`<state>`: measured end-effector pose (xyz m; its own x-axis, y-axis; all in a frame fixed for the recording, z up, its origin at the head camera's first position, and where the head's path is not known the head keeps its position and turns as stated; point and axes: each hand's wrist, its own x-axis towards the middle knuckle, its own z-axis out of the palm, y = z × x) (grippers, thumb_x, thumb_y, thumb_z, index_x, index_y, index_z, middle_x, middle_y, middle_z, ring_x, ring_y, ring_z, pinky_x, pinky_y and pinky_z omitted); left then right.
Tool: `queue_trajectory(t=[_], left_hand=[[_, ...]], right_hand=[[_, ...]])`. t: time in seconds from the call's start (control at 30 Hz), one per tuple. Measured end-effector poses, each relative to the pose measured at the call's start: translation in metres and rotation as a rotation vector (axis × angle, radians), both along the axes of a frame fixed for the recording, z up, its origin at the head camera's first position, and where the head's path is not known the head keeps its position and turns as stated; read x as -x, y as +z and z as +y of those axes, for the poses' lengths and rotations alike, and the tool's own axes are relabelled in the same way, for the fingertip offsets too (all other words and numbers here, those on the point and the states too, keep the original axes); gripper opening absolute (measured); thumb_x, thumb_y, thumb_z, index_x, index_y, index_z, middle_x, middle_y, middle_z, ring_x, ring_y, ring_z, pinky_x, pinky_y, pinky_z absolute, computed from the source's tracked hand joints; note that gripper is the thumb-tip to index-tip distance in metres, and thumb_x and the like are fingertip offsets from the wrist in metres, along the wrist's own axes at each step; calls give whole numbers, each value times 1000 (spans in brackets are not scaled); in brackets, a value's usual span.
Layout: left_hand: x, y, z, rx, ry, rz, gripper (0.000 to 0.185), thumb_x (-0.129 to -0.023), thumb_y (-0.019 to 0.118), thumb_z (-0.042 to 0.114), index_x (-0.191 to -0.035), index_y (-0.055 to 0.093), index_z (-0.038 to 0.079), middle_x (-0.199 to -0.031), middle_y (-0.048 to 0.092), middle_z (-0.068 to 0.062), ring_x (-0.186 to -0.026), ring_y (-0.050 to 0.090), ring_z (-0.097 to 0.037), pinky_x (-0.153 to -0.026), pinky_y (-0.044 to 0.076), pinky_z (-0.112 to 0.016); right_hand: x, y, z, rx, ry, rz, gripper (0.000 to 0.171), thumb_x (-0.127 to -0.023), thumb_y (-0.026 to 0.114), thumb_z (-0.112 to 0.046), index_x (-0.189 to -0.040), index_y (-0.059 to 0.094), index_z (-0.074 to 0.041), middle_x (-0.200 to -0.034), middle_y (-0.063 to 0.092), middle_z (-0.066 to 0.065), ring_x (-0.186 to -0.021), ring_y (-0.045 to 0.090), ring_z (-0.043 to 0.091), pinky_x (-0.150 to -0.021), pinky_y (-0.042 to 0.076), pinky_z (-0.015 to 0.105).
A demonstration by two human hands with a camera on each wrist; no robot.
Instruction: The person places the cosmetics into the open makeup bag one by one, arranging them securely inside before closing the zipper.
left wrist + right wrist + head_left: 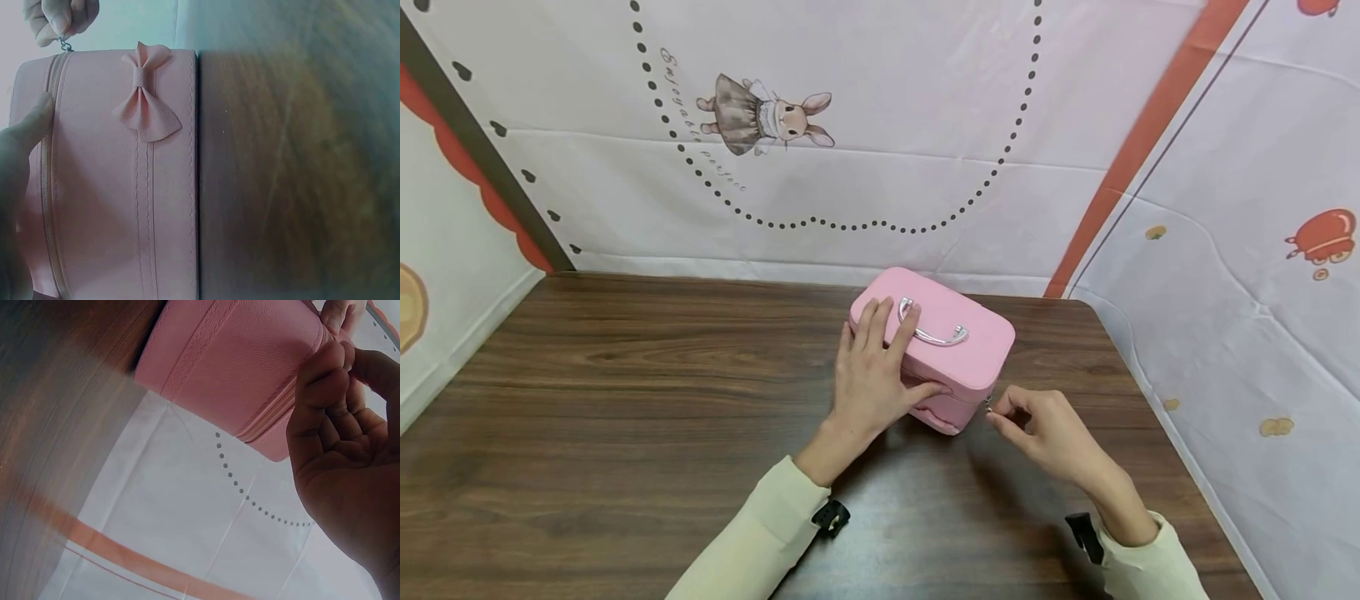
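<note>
Pink vanity case [936,346] sits far-center on bench [625,400]; left hand [872,375] lies flat on lid w/ thumb at the seam, right hand [1045,429] pinches zip pull [988,408]. Risk: a hard tug could jam zip or slide case.

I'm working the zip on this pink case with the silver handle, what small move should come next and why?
Probably draw the zipper pull steadily along the zip track. The right hand already pinches that small metal pull at the near corner of the pink leatherette box-shaped case, and the left hand lies on the lid, thumb against the front, bracing it on the dark wooden table.
</note>
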<state>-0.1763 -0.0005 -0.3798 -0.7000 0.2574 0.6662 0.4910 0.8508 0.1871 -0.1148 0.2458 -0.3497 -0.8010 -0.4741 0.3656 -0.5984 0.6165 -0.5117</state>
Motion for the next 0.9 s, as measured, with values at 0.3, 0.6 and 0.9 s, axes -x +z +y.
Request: queue_trajectory(t=[0.3, 0.6, 0.9], left_hand=[[-3, 0, 6, 18, 37, -13, 107, -60, 68, 78, -146, 37, 22, -146, 35, -15, -138, 25, -31, -102, 30, -59], [-7, 0, 14, 16, 75, -11, 107, -61, 66, 79, -146, 39, 20, -145, 36, -17, -138, 26, -32, -101, 30, -62], [-7, 1, 20, 52, 118, 10, 107, -61, 63, 82, -144, 41, 19, -143, 38, -19, -136, 29, -34, -99, 31, -62]], right_hand=[[-1, 0, -2, 10, 12, 21, 23, -82, 72, 1, -75, 61, -18, -66, 53, -17, -56, 47, 0, -46, 44, 22], [0, -1, -2, 13, 10, 39, 23, -81, 72, 1, -74, 61, -17, -65, 52, -17, -55, 46, -1, -45, 39, 15], [1, -1, -2, 30, 0, 29, 27, -80, 73, 3, -75, 60, -21, -65, 52, -16, -55, 47, 0, -45, 40, 16]])
